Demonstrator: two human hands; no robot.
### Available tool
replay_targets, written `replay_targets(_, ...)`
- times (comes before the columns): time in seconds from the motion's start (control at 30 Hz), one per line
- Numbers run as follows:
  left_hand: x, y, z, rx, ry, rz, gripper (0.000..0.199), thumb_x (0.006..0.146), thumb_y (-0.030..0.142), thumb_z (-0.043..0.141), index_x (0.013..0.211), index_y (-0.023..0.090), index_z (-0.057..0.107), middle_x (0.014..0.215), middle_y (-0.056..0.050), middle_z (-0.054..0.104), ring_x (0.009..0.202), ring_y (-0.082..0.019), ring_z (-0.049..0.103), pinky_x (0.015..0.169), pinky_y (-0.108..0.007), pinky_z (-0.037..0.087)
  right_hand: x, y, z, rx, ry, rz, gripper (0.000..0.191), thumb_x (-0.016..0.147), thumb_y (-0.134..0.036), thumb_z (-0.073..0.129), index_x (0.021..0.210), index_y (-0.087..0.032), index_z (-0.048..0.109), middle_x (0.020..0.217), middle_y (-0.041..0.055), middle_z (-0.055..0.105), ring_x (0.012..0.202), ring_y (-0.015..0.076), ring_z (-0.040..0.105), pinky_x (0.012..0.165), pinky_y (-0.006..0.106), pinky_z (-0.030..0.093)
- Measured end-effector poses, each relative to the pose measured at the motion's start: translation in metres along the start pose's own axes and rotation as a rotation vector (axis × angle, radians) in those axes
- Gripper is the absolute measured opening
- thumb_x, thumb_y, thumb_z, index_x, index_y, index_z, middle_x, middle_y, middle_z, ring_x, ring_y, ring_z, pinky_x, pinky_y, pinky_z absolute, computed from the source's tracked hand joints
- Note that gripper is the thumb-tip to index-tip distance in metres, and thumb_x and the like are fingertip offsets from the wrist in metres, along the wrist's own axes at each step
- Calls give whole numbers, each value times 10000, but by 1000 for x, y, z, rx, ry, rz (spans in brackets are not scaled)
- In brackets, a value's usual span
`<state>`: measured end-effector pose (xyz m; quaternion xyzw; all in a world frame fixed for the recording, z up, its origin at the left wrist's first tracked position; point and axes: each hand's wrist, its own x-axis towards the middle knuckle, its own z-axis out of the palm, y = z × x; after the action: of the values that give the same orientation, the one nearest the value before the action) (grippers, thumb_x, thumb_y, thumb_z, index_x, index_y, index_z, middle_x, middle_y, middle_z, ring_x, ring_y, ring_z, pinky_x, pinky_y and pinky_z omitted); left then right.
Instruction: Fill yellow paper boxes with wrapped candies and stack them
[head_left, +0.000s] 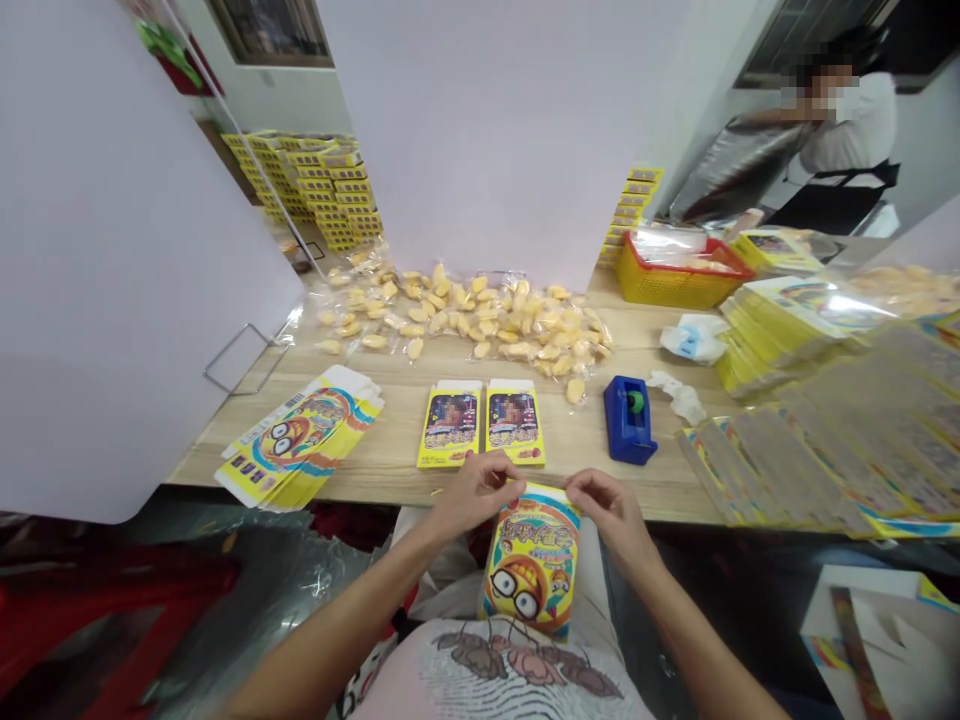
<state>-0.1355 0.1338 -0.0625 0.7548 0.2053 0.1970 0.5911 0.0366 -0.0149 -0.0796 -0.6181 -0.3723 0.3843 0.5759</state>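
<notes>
A yellow cardboard box (534,565) with a cartoon face in glasses rests upright against my lap, its top end at the table's front edge. My left hand (480,492) pinches its upper left corner. On the opposite upper corner, the fingertips of my right hand (611,512) are closed together. Just beyond my hands, two smaller yellow boxes with dark pictures, a left one (451,425) and a right one (514,425), lie side by side on the wooden table (397,400). Whether anything is inside the cartoon box is hidden.
Wrapped yellow pieces (487,315) are heaped at the back against a white panel (495,130). A fanned stack of flat cartons (304,440) lies left. To the right are a blue tape dispenser (630,425), crumpled tissue (694,340), a yellow basket (675,285) and more cartons (795,440). A person (851,130) sits beyond.
</notes>
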Motion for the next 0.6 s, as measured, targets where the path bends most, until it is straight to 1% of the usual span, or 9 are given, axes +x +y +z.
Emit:
replay_targets(0.1,-6,2,-2,65,-27,38,109,784,266,654,779,158,666,793,-43,603,732,-147,542,661,-257,421,-9,2,3,-6,10,-47,195,802,-365,663,788,-174,624,842,48,617,787,175,564,684,265,451)
replay_targets(0.23,-13,-2,3,26,-28,39,177,806,292,637,695,154,641,777,-50,602,767,-168,553,716,-284,436,-23,2,18,-30,91,-125,196,817,-359,645,735,-182,620,861,57,622,812,183,590,712,282,485)
replay_targets(0.27,-14,-5,6,-34,-17,9,179,802,312,643,717,155,632,789,-48,601,768,-169,556,705,-279,440,-26,3,22,-22,112,-137,192,826,-359,635,747,-185,626,874,61,626,828,187,597,728,290,495)
replay_targets(0.33,-16,-9,12,-199,2,-98,190,798,350,653,844,170,613,834,-39,608,785,-175,568,689,-273,457,-28,6,25,-6,106,-142,161,828,-354,635,867,-199,655,973,75,636,914,206,607,779,314,510)
replay_targets(0.4,-15,-11,16,-346,45,-201,257,802,369,654,971,195,568,880,-29,620,819,-182,583,700,-275,476,-23,10,15,-18,113,-143,279,814,-345,654,1068,-230,636,1119,84,616,1014,225,592,842,341,507)
replay_targets(0.43,-14,-11,17,-391,75,-230,284,802,371,657,1004,203,550,899,-26,626,837,-186,589,712,-278,483,-17,12,6,-44,176,-149,362,810,-347,656,1152,-241,600,1160,87,601,1036,227,583,857,349,503)
replay_targets(0.5,-9,-8,14,-429,140,-240,315,782,368,684,1010,203,543,927,-28,638,861,-196,600,730,-283,489,0,16,-23,-137,449,-169,436,809,-380,640,1208,-226,557,1153,98,594,1002,220,581,829,348,502)
replay_targets(0.57,-3,-5,8,-439,173,-233,339,755,357,714,1006,198,551,941,-35,649,866,-203,608,735,-286,492,21,20,-57,-241,740,-159,419,796,-442,616,1123,-181,596,1081,109,607,896,207,584,747,333,501)
replay_targets(0.6,-1,-3,4,-447,169,-231,345,753,352,718,1016,198,555,943,-40,655,866,-207,613,738,-290,495,32,23,-73,-273,809,-141,404,772,-472,619,1031,-163,636,1032,111,620,831,200,583,703,325,497)
